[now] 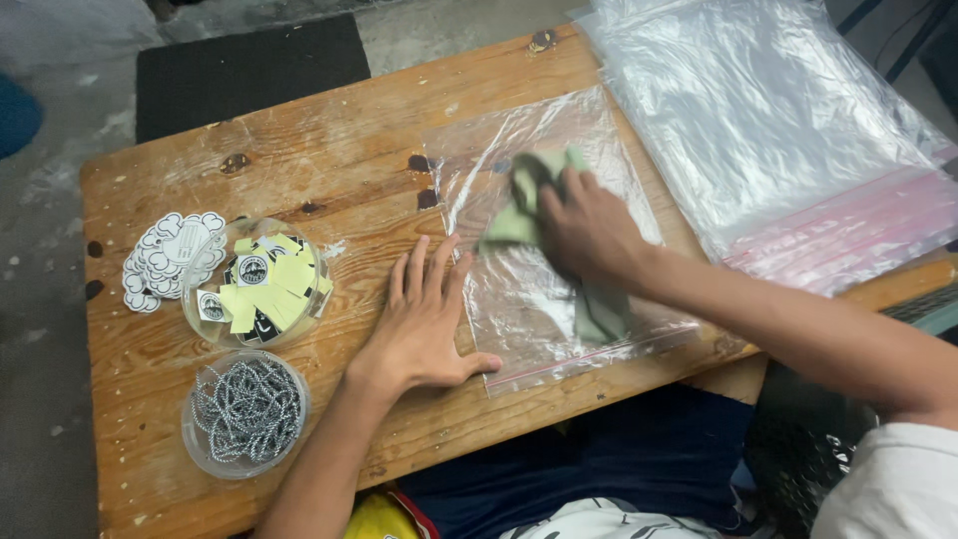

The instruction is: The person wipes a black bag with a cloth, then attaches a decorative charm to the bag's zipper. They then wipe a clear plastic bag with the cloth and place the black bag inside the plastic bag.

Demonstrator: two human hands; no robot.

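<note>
On the worn wooden table (349,150) lies a clear zip bag (559,250). Our left hand (424,319), fingers spread flat, pins its edge; our right hand (589,235) grips a pale green cloth (514,225) inside the bag.

Worn, scuffed wooden table (349,150), glossy clear plastic bag (519,299), soft matt green cloth (519,225), metal ball chains (246,409)

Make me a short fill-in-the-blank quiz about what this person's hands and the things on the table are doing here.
1. The right hand presses a pale green cloth inside a clear ____ bag.
2. The left hand lies ____ on the wooden table, at the bag's edge.
3. The round clear tub nearest the person holds silver ____.
4. More clear bags are stacked to the ____ of the person.

Missing words: zip; flat; chains; right
</note>
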